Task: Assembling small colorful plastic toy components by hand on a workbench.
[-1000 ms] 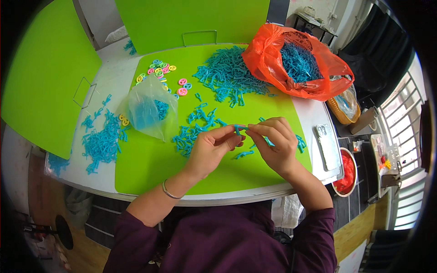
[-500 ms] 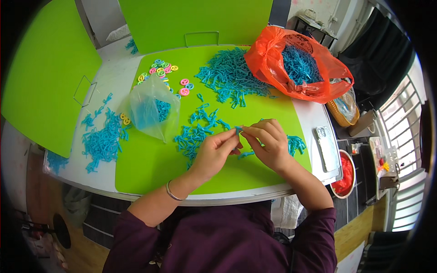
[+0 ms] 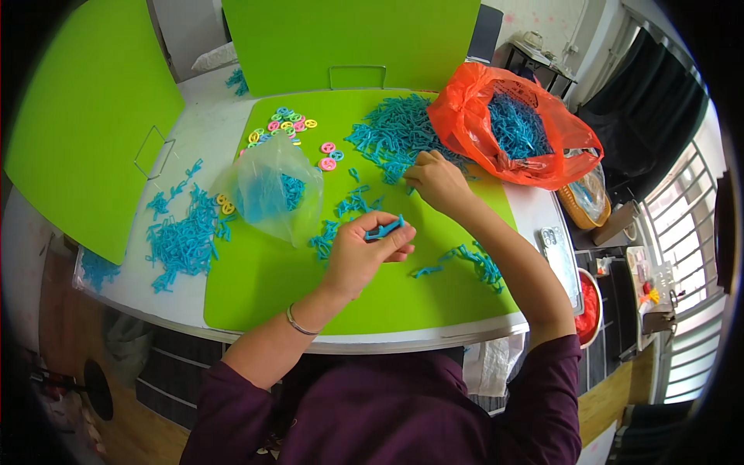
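Note:
My left hand [image 3: 364,249] is closed around a small blue plastic piece [image 3: 385,229], which pokes out between thumb and index finger above the green mat [image 3: 372,310]. Farther off, my right hand [image 3: 439,183] is at the near edge of a big heap of blue plastic pieces [image 3: 399,128]. Its fingers are pinched together, with a bit of blue showing at the tips. Between my hands and the heap lies a loose cluster of blue pieces [image 3: 354,203]. Linked blue pieces [image 3: 482,265] rest on the mat beneath my right forearm.
A red plastic bag [image 3: 465,116] full of blue pieces stands at the back right. A clear bag [image 3: 263,190] sits left of centre, near colourful plastic rings [image 3: 288,122]. Another blue heap [image 3: 182,244] lies at the left. A phone [image 3: 559,260] is by the right edge.
My hands have parted. My right hand has moved away from my left, forward to the big heap; my left hand keeps hold of a blue piece. The view has shifted slightly.

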Demonstrator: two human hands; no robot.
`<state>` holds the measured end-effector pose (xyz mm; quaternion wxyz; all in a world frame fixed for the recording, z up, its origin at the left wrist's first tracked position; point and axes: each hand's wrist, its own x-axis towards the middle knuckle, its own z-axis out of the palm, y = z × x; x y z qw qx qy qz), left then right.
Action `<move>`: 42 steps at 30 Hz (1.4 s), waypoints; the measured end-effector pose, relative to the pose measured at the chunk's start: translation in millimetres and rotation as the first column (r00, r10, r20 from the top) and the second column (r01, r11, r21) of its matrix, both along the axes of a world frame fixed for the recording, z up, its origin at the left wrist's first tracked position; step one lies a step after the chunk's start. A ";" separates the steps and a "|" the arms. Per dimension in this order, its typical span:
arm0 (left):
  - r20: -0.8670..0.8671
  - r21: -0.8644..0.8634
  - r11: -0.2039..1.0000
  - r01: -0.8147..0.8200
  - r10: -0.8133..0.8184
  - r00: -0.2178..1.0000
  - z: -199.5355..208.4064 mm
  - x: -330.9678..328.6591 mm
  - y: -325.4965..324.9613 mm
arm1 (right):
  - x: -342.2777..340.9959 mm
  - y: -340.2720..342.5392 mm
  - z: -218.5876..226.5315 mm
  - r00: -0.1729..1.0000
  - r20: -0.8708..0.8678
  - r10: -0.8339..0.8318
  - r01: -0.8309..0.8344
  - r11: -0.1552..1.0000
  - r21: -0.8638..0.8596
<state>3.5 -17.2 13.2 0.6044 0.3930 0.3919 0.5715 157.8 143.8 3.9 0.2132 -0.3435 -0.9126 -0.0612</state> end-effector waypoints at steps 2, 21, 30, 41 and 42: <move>-0.115 0.100 0.995 0.009 0.002 0.993 -5.0 -1.0 1.2 | -5.4 9.9 -2.5 0.998 0.044 0.049 -0.043 0.989 -0.138; -0.378 0.093 0.986 0.140 -0.095 0.921 -15.1 -4.3 7.7 | 64.0 -88.1 13.4 0.794 -0.495 -0.353 -0.373 0.359 -0.855; -0.028 -0.018 0.976 0.219 -0.220 0.975 -14.9 -4.2 7.5 | 61.3 -95.3 14.8 0.598 -0.688 -0.411 -0.664 0.227 -0.713; -0.241 0.118 0.980 0.162 -0.130 0.962 -15.7 -1.4 5.5 | 58.5 -102.3 11.5 0.621 -0.689 -0.374 -0.653 0.238 -0.719; -0.240 0.118 0.980 0.161 -0.130 0.962 -14.8 -1.3 5.4 | 58.3 -102.8 8.9 0.622 -0.688 -0.373 -0.653 0.238 -0.719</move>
